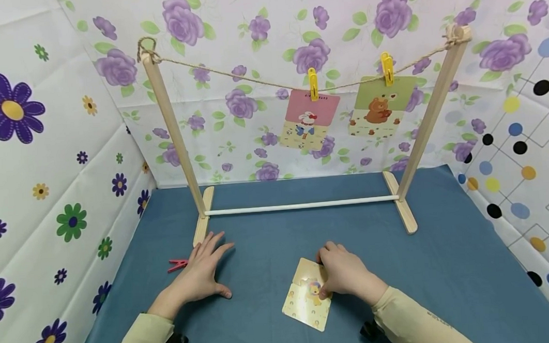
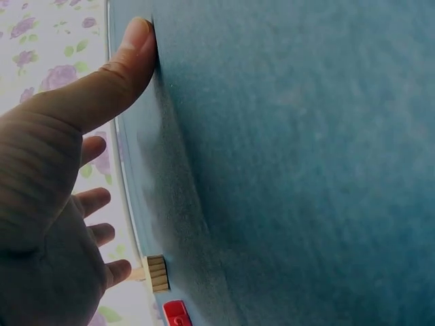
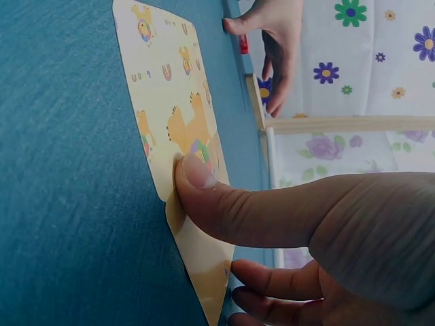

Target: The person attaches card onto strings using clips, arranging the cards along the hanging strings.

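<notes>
A cream card with a small lion-like animal printed on it lies at the front of the blue cloth. My right hand pinches its right edge, the thumb on the printed face and the fingertips at the edge. To the left, my left hand is spread over the cloth and holds nothing; its thumb points away from the other fingers. A red clothespin lies beside that hand, partly covered by it.
Behind the hands stands a wooden frame with a white crossbar and a sagging rope. Yellow clothespins hold a pink card and a green card on the rope. Patterned cloth walls surround the table.
</notes>
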### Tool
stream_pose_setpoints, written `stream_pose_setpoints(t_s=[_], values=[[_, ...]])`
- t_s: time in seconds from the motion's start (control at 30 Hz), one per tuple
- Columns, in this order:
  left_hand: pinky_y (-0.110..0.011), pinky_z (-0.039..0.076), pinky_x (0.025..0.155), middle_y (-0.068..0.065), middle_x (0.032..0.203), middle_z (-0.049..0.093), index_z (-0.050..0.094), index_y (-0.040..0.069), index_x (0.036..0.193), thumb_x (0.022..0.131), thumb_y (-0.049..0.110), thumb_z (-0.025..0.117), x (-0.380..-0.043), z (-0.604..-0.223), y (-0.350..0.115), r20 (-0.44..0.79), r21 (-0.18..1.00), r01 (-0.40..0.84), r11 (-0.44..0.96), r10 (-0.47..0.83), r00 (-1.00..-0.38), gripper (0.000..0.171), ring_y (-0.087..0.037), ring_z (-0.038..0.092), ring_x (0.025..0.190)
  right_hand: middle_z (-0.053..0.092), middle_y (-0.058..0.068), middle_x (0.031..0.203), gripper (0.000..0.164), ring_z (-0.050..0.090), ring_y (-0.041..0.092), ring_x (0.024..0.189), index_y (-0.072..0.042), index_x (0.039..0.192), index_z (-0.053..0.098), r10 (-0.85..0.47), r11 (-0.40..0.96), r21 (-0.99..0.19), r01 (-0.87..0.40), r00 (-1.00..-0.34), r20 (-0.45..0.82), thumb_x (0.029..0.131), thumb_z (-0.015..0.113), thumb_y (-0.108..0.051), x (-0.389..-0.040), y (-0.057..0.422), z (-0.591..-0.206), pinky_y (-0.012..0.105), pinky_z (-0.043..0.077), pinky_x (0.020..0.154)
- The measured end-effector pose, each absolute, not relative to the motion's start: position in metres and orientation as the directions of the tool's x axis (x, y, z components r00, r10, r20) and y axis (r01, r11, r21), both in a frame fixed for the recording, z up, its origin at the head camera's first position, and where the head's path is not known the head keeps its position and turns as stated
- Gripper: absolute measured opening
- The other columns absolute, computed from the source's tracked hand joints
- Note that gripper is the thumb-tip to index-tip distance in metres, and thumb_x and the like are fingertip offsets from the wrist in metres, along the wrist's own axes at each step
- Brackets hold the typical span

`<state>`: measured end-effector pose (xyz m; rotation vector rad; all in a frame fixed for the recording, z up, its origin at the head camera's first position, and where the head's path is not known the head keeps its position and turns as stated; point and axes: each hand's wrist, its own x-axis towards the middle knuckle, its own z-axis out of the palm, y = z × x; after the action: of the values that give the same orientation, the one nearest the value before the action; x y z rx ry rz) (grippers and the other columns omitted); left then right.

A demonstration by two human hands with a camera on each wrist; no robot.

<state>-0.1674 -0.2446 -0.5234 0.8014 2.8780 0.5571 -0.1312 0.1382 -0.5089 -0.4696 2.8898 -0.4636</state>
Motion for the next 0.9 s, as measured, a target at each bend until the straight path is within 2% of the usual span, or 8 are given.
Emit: stream_pose_setpoints(t_s=[0.53,0.63,0.8,0.9], values=[[-0.079,0.015,0.119,-0.023,0.173,0.025,0.05,0.013,0.16,0.058,0.045,0.106,-0.166,-0.523,-0.244,-0.003,0.404,0.47,0.785,0.514,-0.857,0.12,-0.051,0.012,0.16,0.057,-0.002,0.094,0.069,0.046,0.021,0.084,-0.013,0.107,0.065,-0.354,0.87,-0.405,-0.282,-0.929,-0.112,0.057,0.11,-0.03,-0.134,0.146,-0.514,0.041,0.048,0.069],[-0.08,0.016,0.119,-0.023,0.173,0.025,0.05,0.013,0.16,0.058,0.045,0.106,-0.165,-0.523,-0.244,0.005,0.409,0.468,0.783,0.511,-0.859,0.12,-0.051,0.013,0.16,0.062,-0.002,0.097,0.07,0.051,0.022,0.089,-0.013,0.11,0.066,-0.358,0.865,-0.418,-0.276,-0.925,-0.131,0.058,0.109,-0.031,-0.136,0.147,-0.513,0.043,0.051,0.073],[-0.081,0.017,0.118,-0.023,0.172,0.026,0.05,0.014,0.161,0.058,0.045,0.106,-0.163,-0.522,-0.246,0.014,0.407,0.47,0.783,0.509,-0.86,0.121,-0.052,0.014,0.16,0.069,0.001,0.112,0.075,0.06,0.027,0.103,-0.012,0.123,0.07,-0.37,0.863,-0.426,-0.272,-0.914,-0.166,0.062,0.108,-0.034,-0.137,0.15,-0.511,0.048,0.055,0.085],[-0.081,0.017,0.117,-0.023,0.172,0.026,0.049,0.015,0.161,0.058,0.046,0.106,-0.162,-0.523,-0.248,0.016,0.406,0.468,0.785,0.505,-0.863,0.122,-0.052,0.014,0.16,0.068,0.001,0.111,0.074,0.061,0.025,0.101,-0.012,0.124,0.071,-0.377,0.857,-0.44,-0.268,-0.909,-0.181,0.063,0.107,-0.035,-0.139,0.152,-0.51,0.048,0.055,0.085]])
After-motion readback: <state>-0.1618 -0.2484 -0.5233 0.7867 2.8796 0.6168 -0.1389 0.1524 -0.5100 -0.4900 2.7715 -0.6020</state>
